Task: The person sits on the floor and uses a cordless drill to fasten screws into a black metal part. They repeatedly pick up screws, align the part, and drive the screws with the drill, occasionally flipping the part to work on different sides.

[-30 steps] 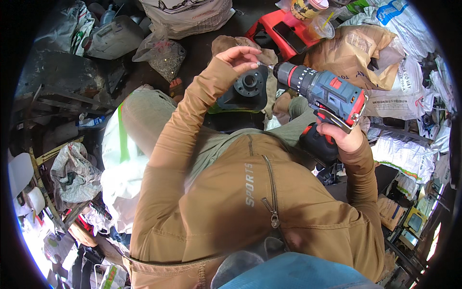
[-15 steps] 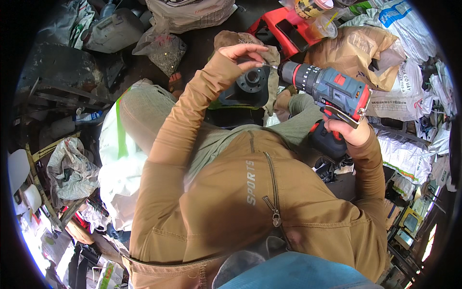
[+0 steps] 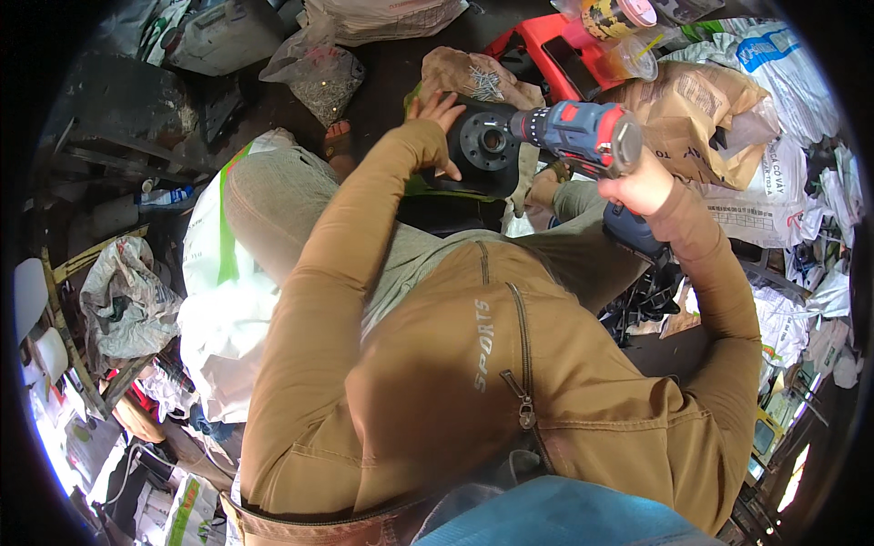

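Note:
My right hand grips a blue, black and red cordless drill by its handle, its battery below the fist. The drill lies almost level and points left, its nose at the rim of a dark round hub with a ring of holes. This hub sits on a black plate-like part between my legs. Over the left side of that part rests my left hand, fingers apart and thumb toward me. Whatever bit the drill carries is hidden. Several screws lie on a brown cloth just beyond the hub.
Farther right, a red stool bears a phone and drink cups. A brown paper bag and white sacks crowd the right. Beyond my left knee sit a clear bag of small pieces and a grey jerrycan.
My left hand has left the drill's tip and come down, spread, onto the black part. The drill has turned and moved left, so its nose is now at the hub.

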Demonstrator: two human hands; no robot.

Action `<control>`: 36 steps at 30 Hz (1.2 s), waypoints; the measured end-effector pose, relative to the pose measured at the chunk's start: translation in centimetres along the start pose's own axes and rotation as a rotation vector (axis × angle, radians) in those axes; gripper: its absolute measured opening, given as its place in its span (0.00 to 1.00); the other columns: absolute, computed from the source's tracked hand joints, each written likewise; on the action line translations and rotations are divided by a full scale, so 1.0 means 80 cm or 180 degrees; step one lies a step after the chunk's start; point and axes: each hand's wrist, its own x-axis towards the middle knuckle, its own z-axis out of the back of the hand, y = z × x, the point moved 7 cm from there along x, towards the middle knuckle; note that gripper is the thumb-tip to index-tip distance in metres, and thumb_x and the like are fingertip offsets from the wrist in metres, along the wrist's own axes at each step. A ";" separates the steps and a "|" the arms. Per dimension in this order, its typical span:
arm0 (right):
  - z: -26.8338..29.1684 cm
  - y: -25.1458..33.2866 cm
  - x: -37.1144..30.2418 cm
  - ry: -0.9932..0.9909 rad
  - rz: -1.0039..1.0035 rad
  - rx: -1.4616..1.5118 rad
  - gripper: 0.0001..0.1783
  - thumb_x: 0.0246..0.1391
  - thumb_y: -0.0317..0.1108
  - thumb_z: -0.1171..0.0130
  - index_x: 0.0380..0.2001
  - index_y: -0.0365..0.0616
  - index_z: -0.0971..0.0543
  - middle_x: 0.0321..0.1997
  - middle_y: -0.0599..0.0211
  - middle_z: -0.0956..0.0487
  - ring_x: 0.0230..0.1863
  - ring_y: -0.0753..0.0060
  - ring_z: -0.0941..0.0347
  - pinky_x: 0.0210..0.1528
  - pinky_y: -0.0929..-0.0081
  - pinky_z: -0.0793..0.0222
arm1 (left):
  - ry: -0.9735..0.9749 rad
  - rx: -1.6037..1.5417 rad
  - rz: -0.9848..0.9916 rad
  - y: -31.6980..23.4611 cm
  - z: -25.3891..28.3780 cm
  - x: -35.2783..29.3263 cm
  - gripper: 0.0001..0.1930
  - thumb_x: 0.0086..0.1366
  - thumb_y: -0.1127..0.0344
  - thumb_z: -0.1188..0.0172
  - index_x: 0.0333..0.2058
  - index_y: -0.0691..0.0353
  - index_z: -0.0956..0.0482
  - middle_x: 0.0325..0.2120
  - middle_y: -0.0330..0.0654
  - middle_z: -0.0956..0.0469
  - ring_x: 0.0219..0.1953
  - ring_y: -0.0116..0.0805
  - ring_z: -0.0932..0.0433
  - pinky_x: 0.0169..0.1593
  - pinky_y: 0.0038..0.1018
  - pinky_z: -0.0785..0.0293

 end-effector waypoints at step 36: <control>-0.009 0.041 0.125 0.0941 0.1411 -0.2952 0.13 0.48 0.38 0.42 0.36 0.45 0.22 0.32 0.57 0.20 0.35 0.54 0.23 0.37 0.65 0.27 | -0.1732 -0.0763 -0.1060 -0.016 -0.050 0.038 0.38 0.46 0.43 0.36 0.55 0.50 0.36 0.59 0.35 0.37 0.66 0.37 0.46 0.68 0.46 0.62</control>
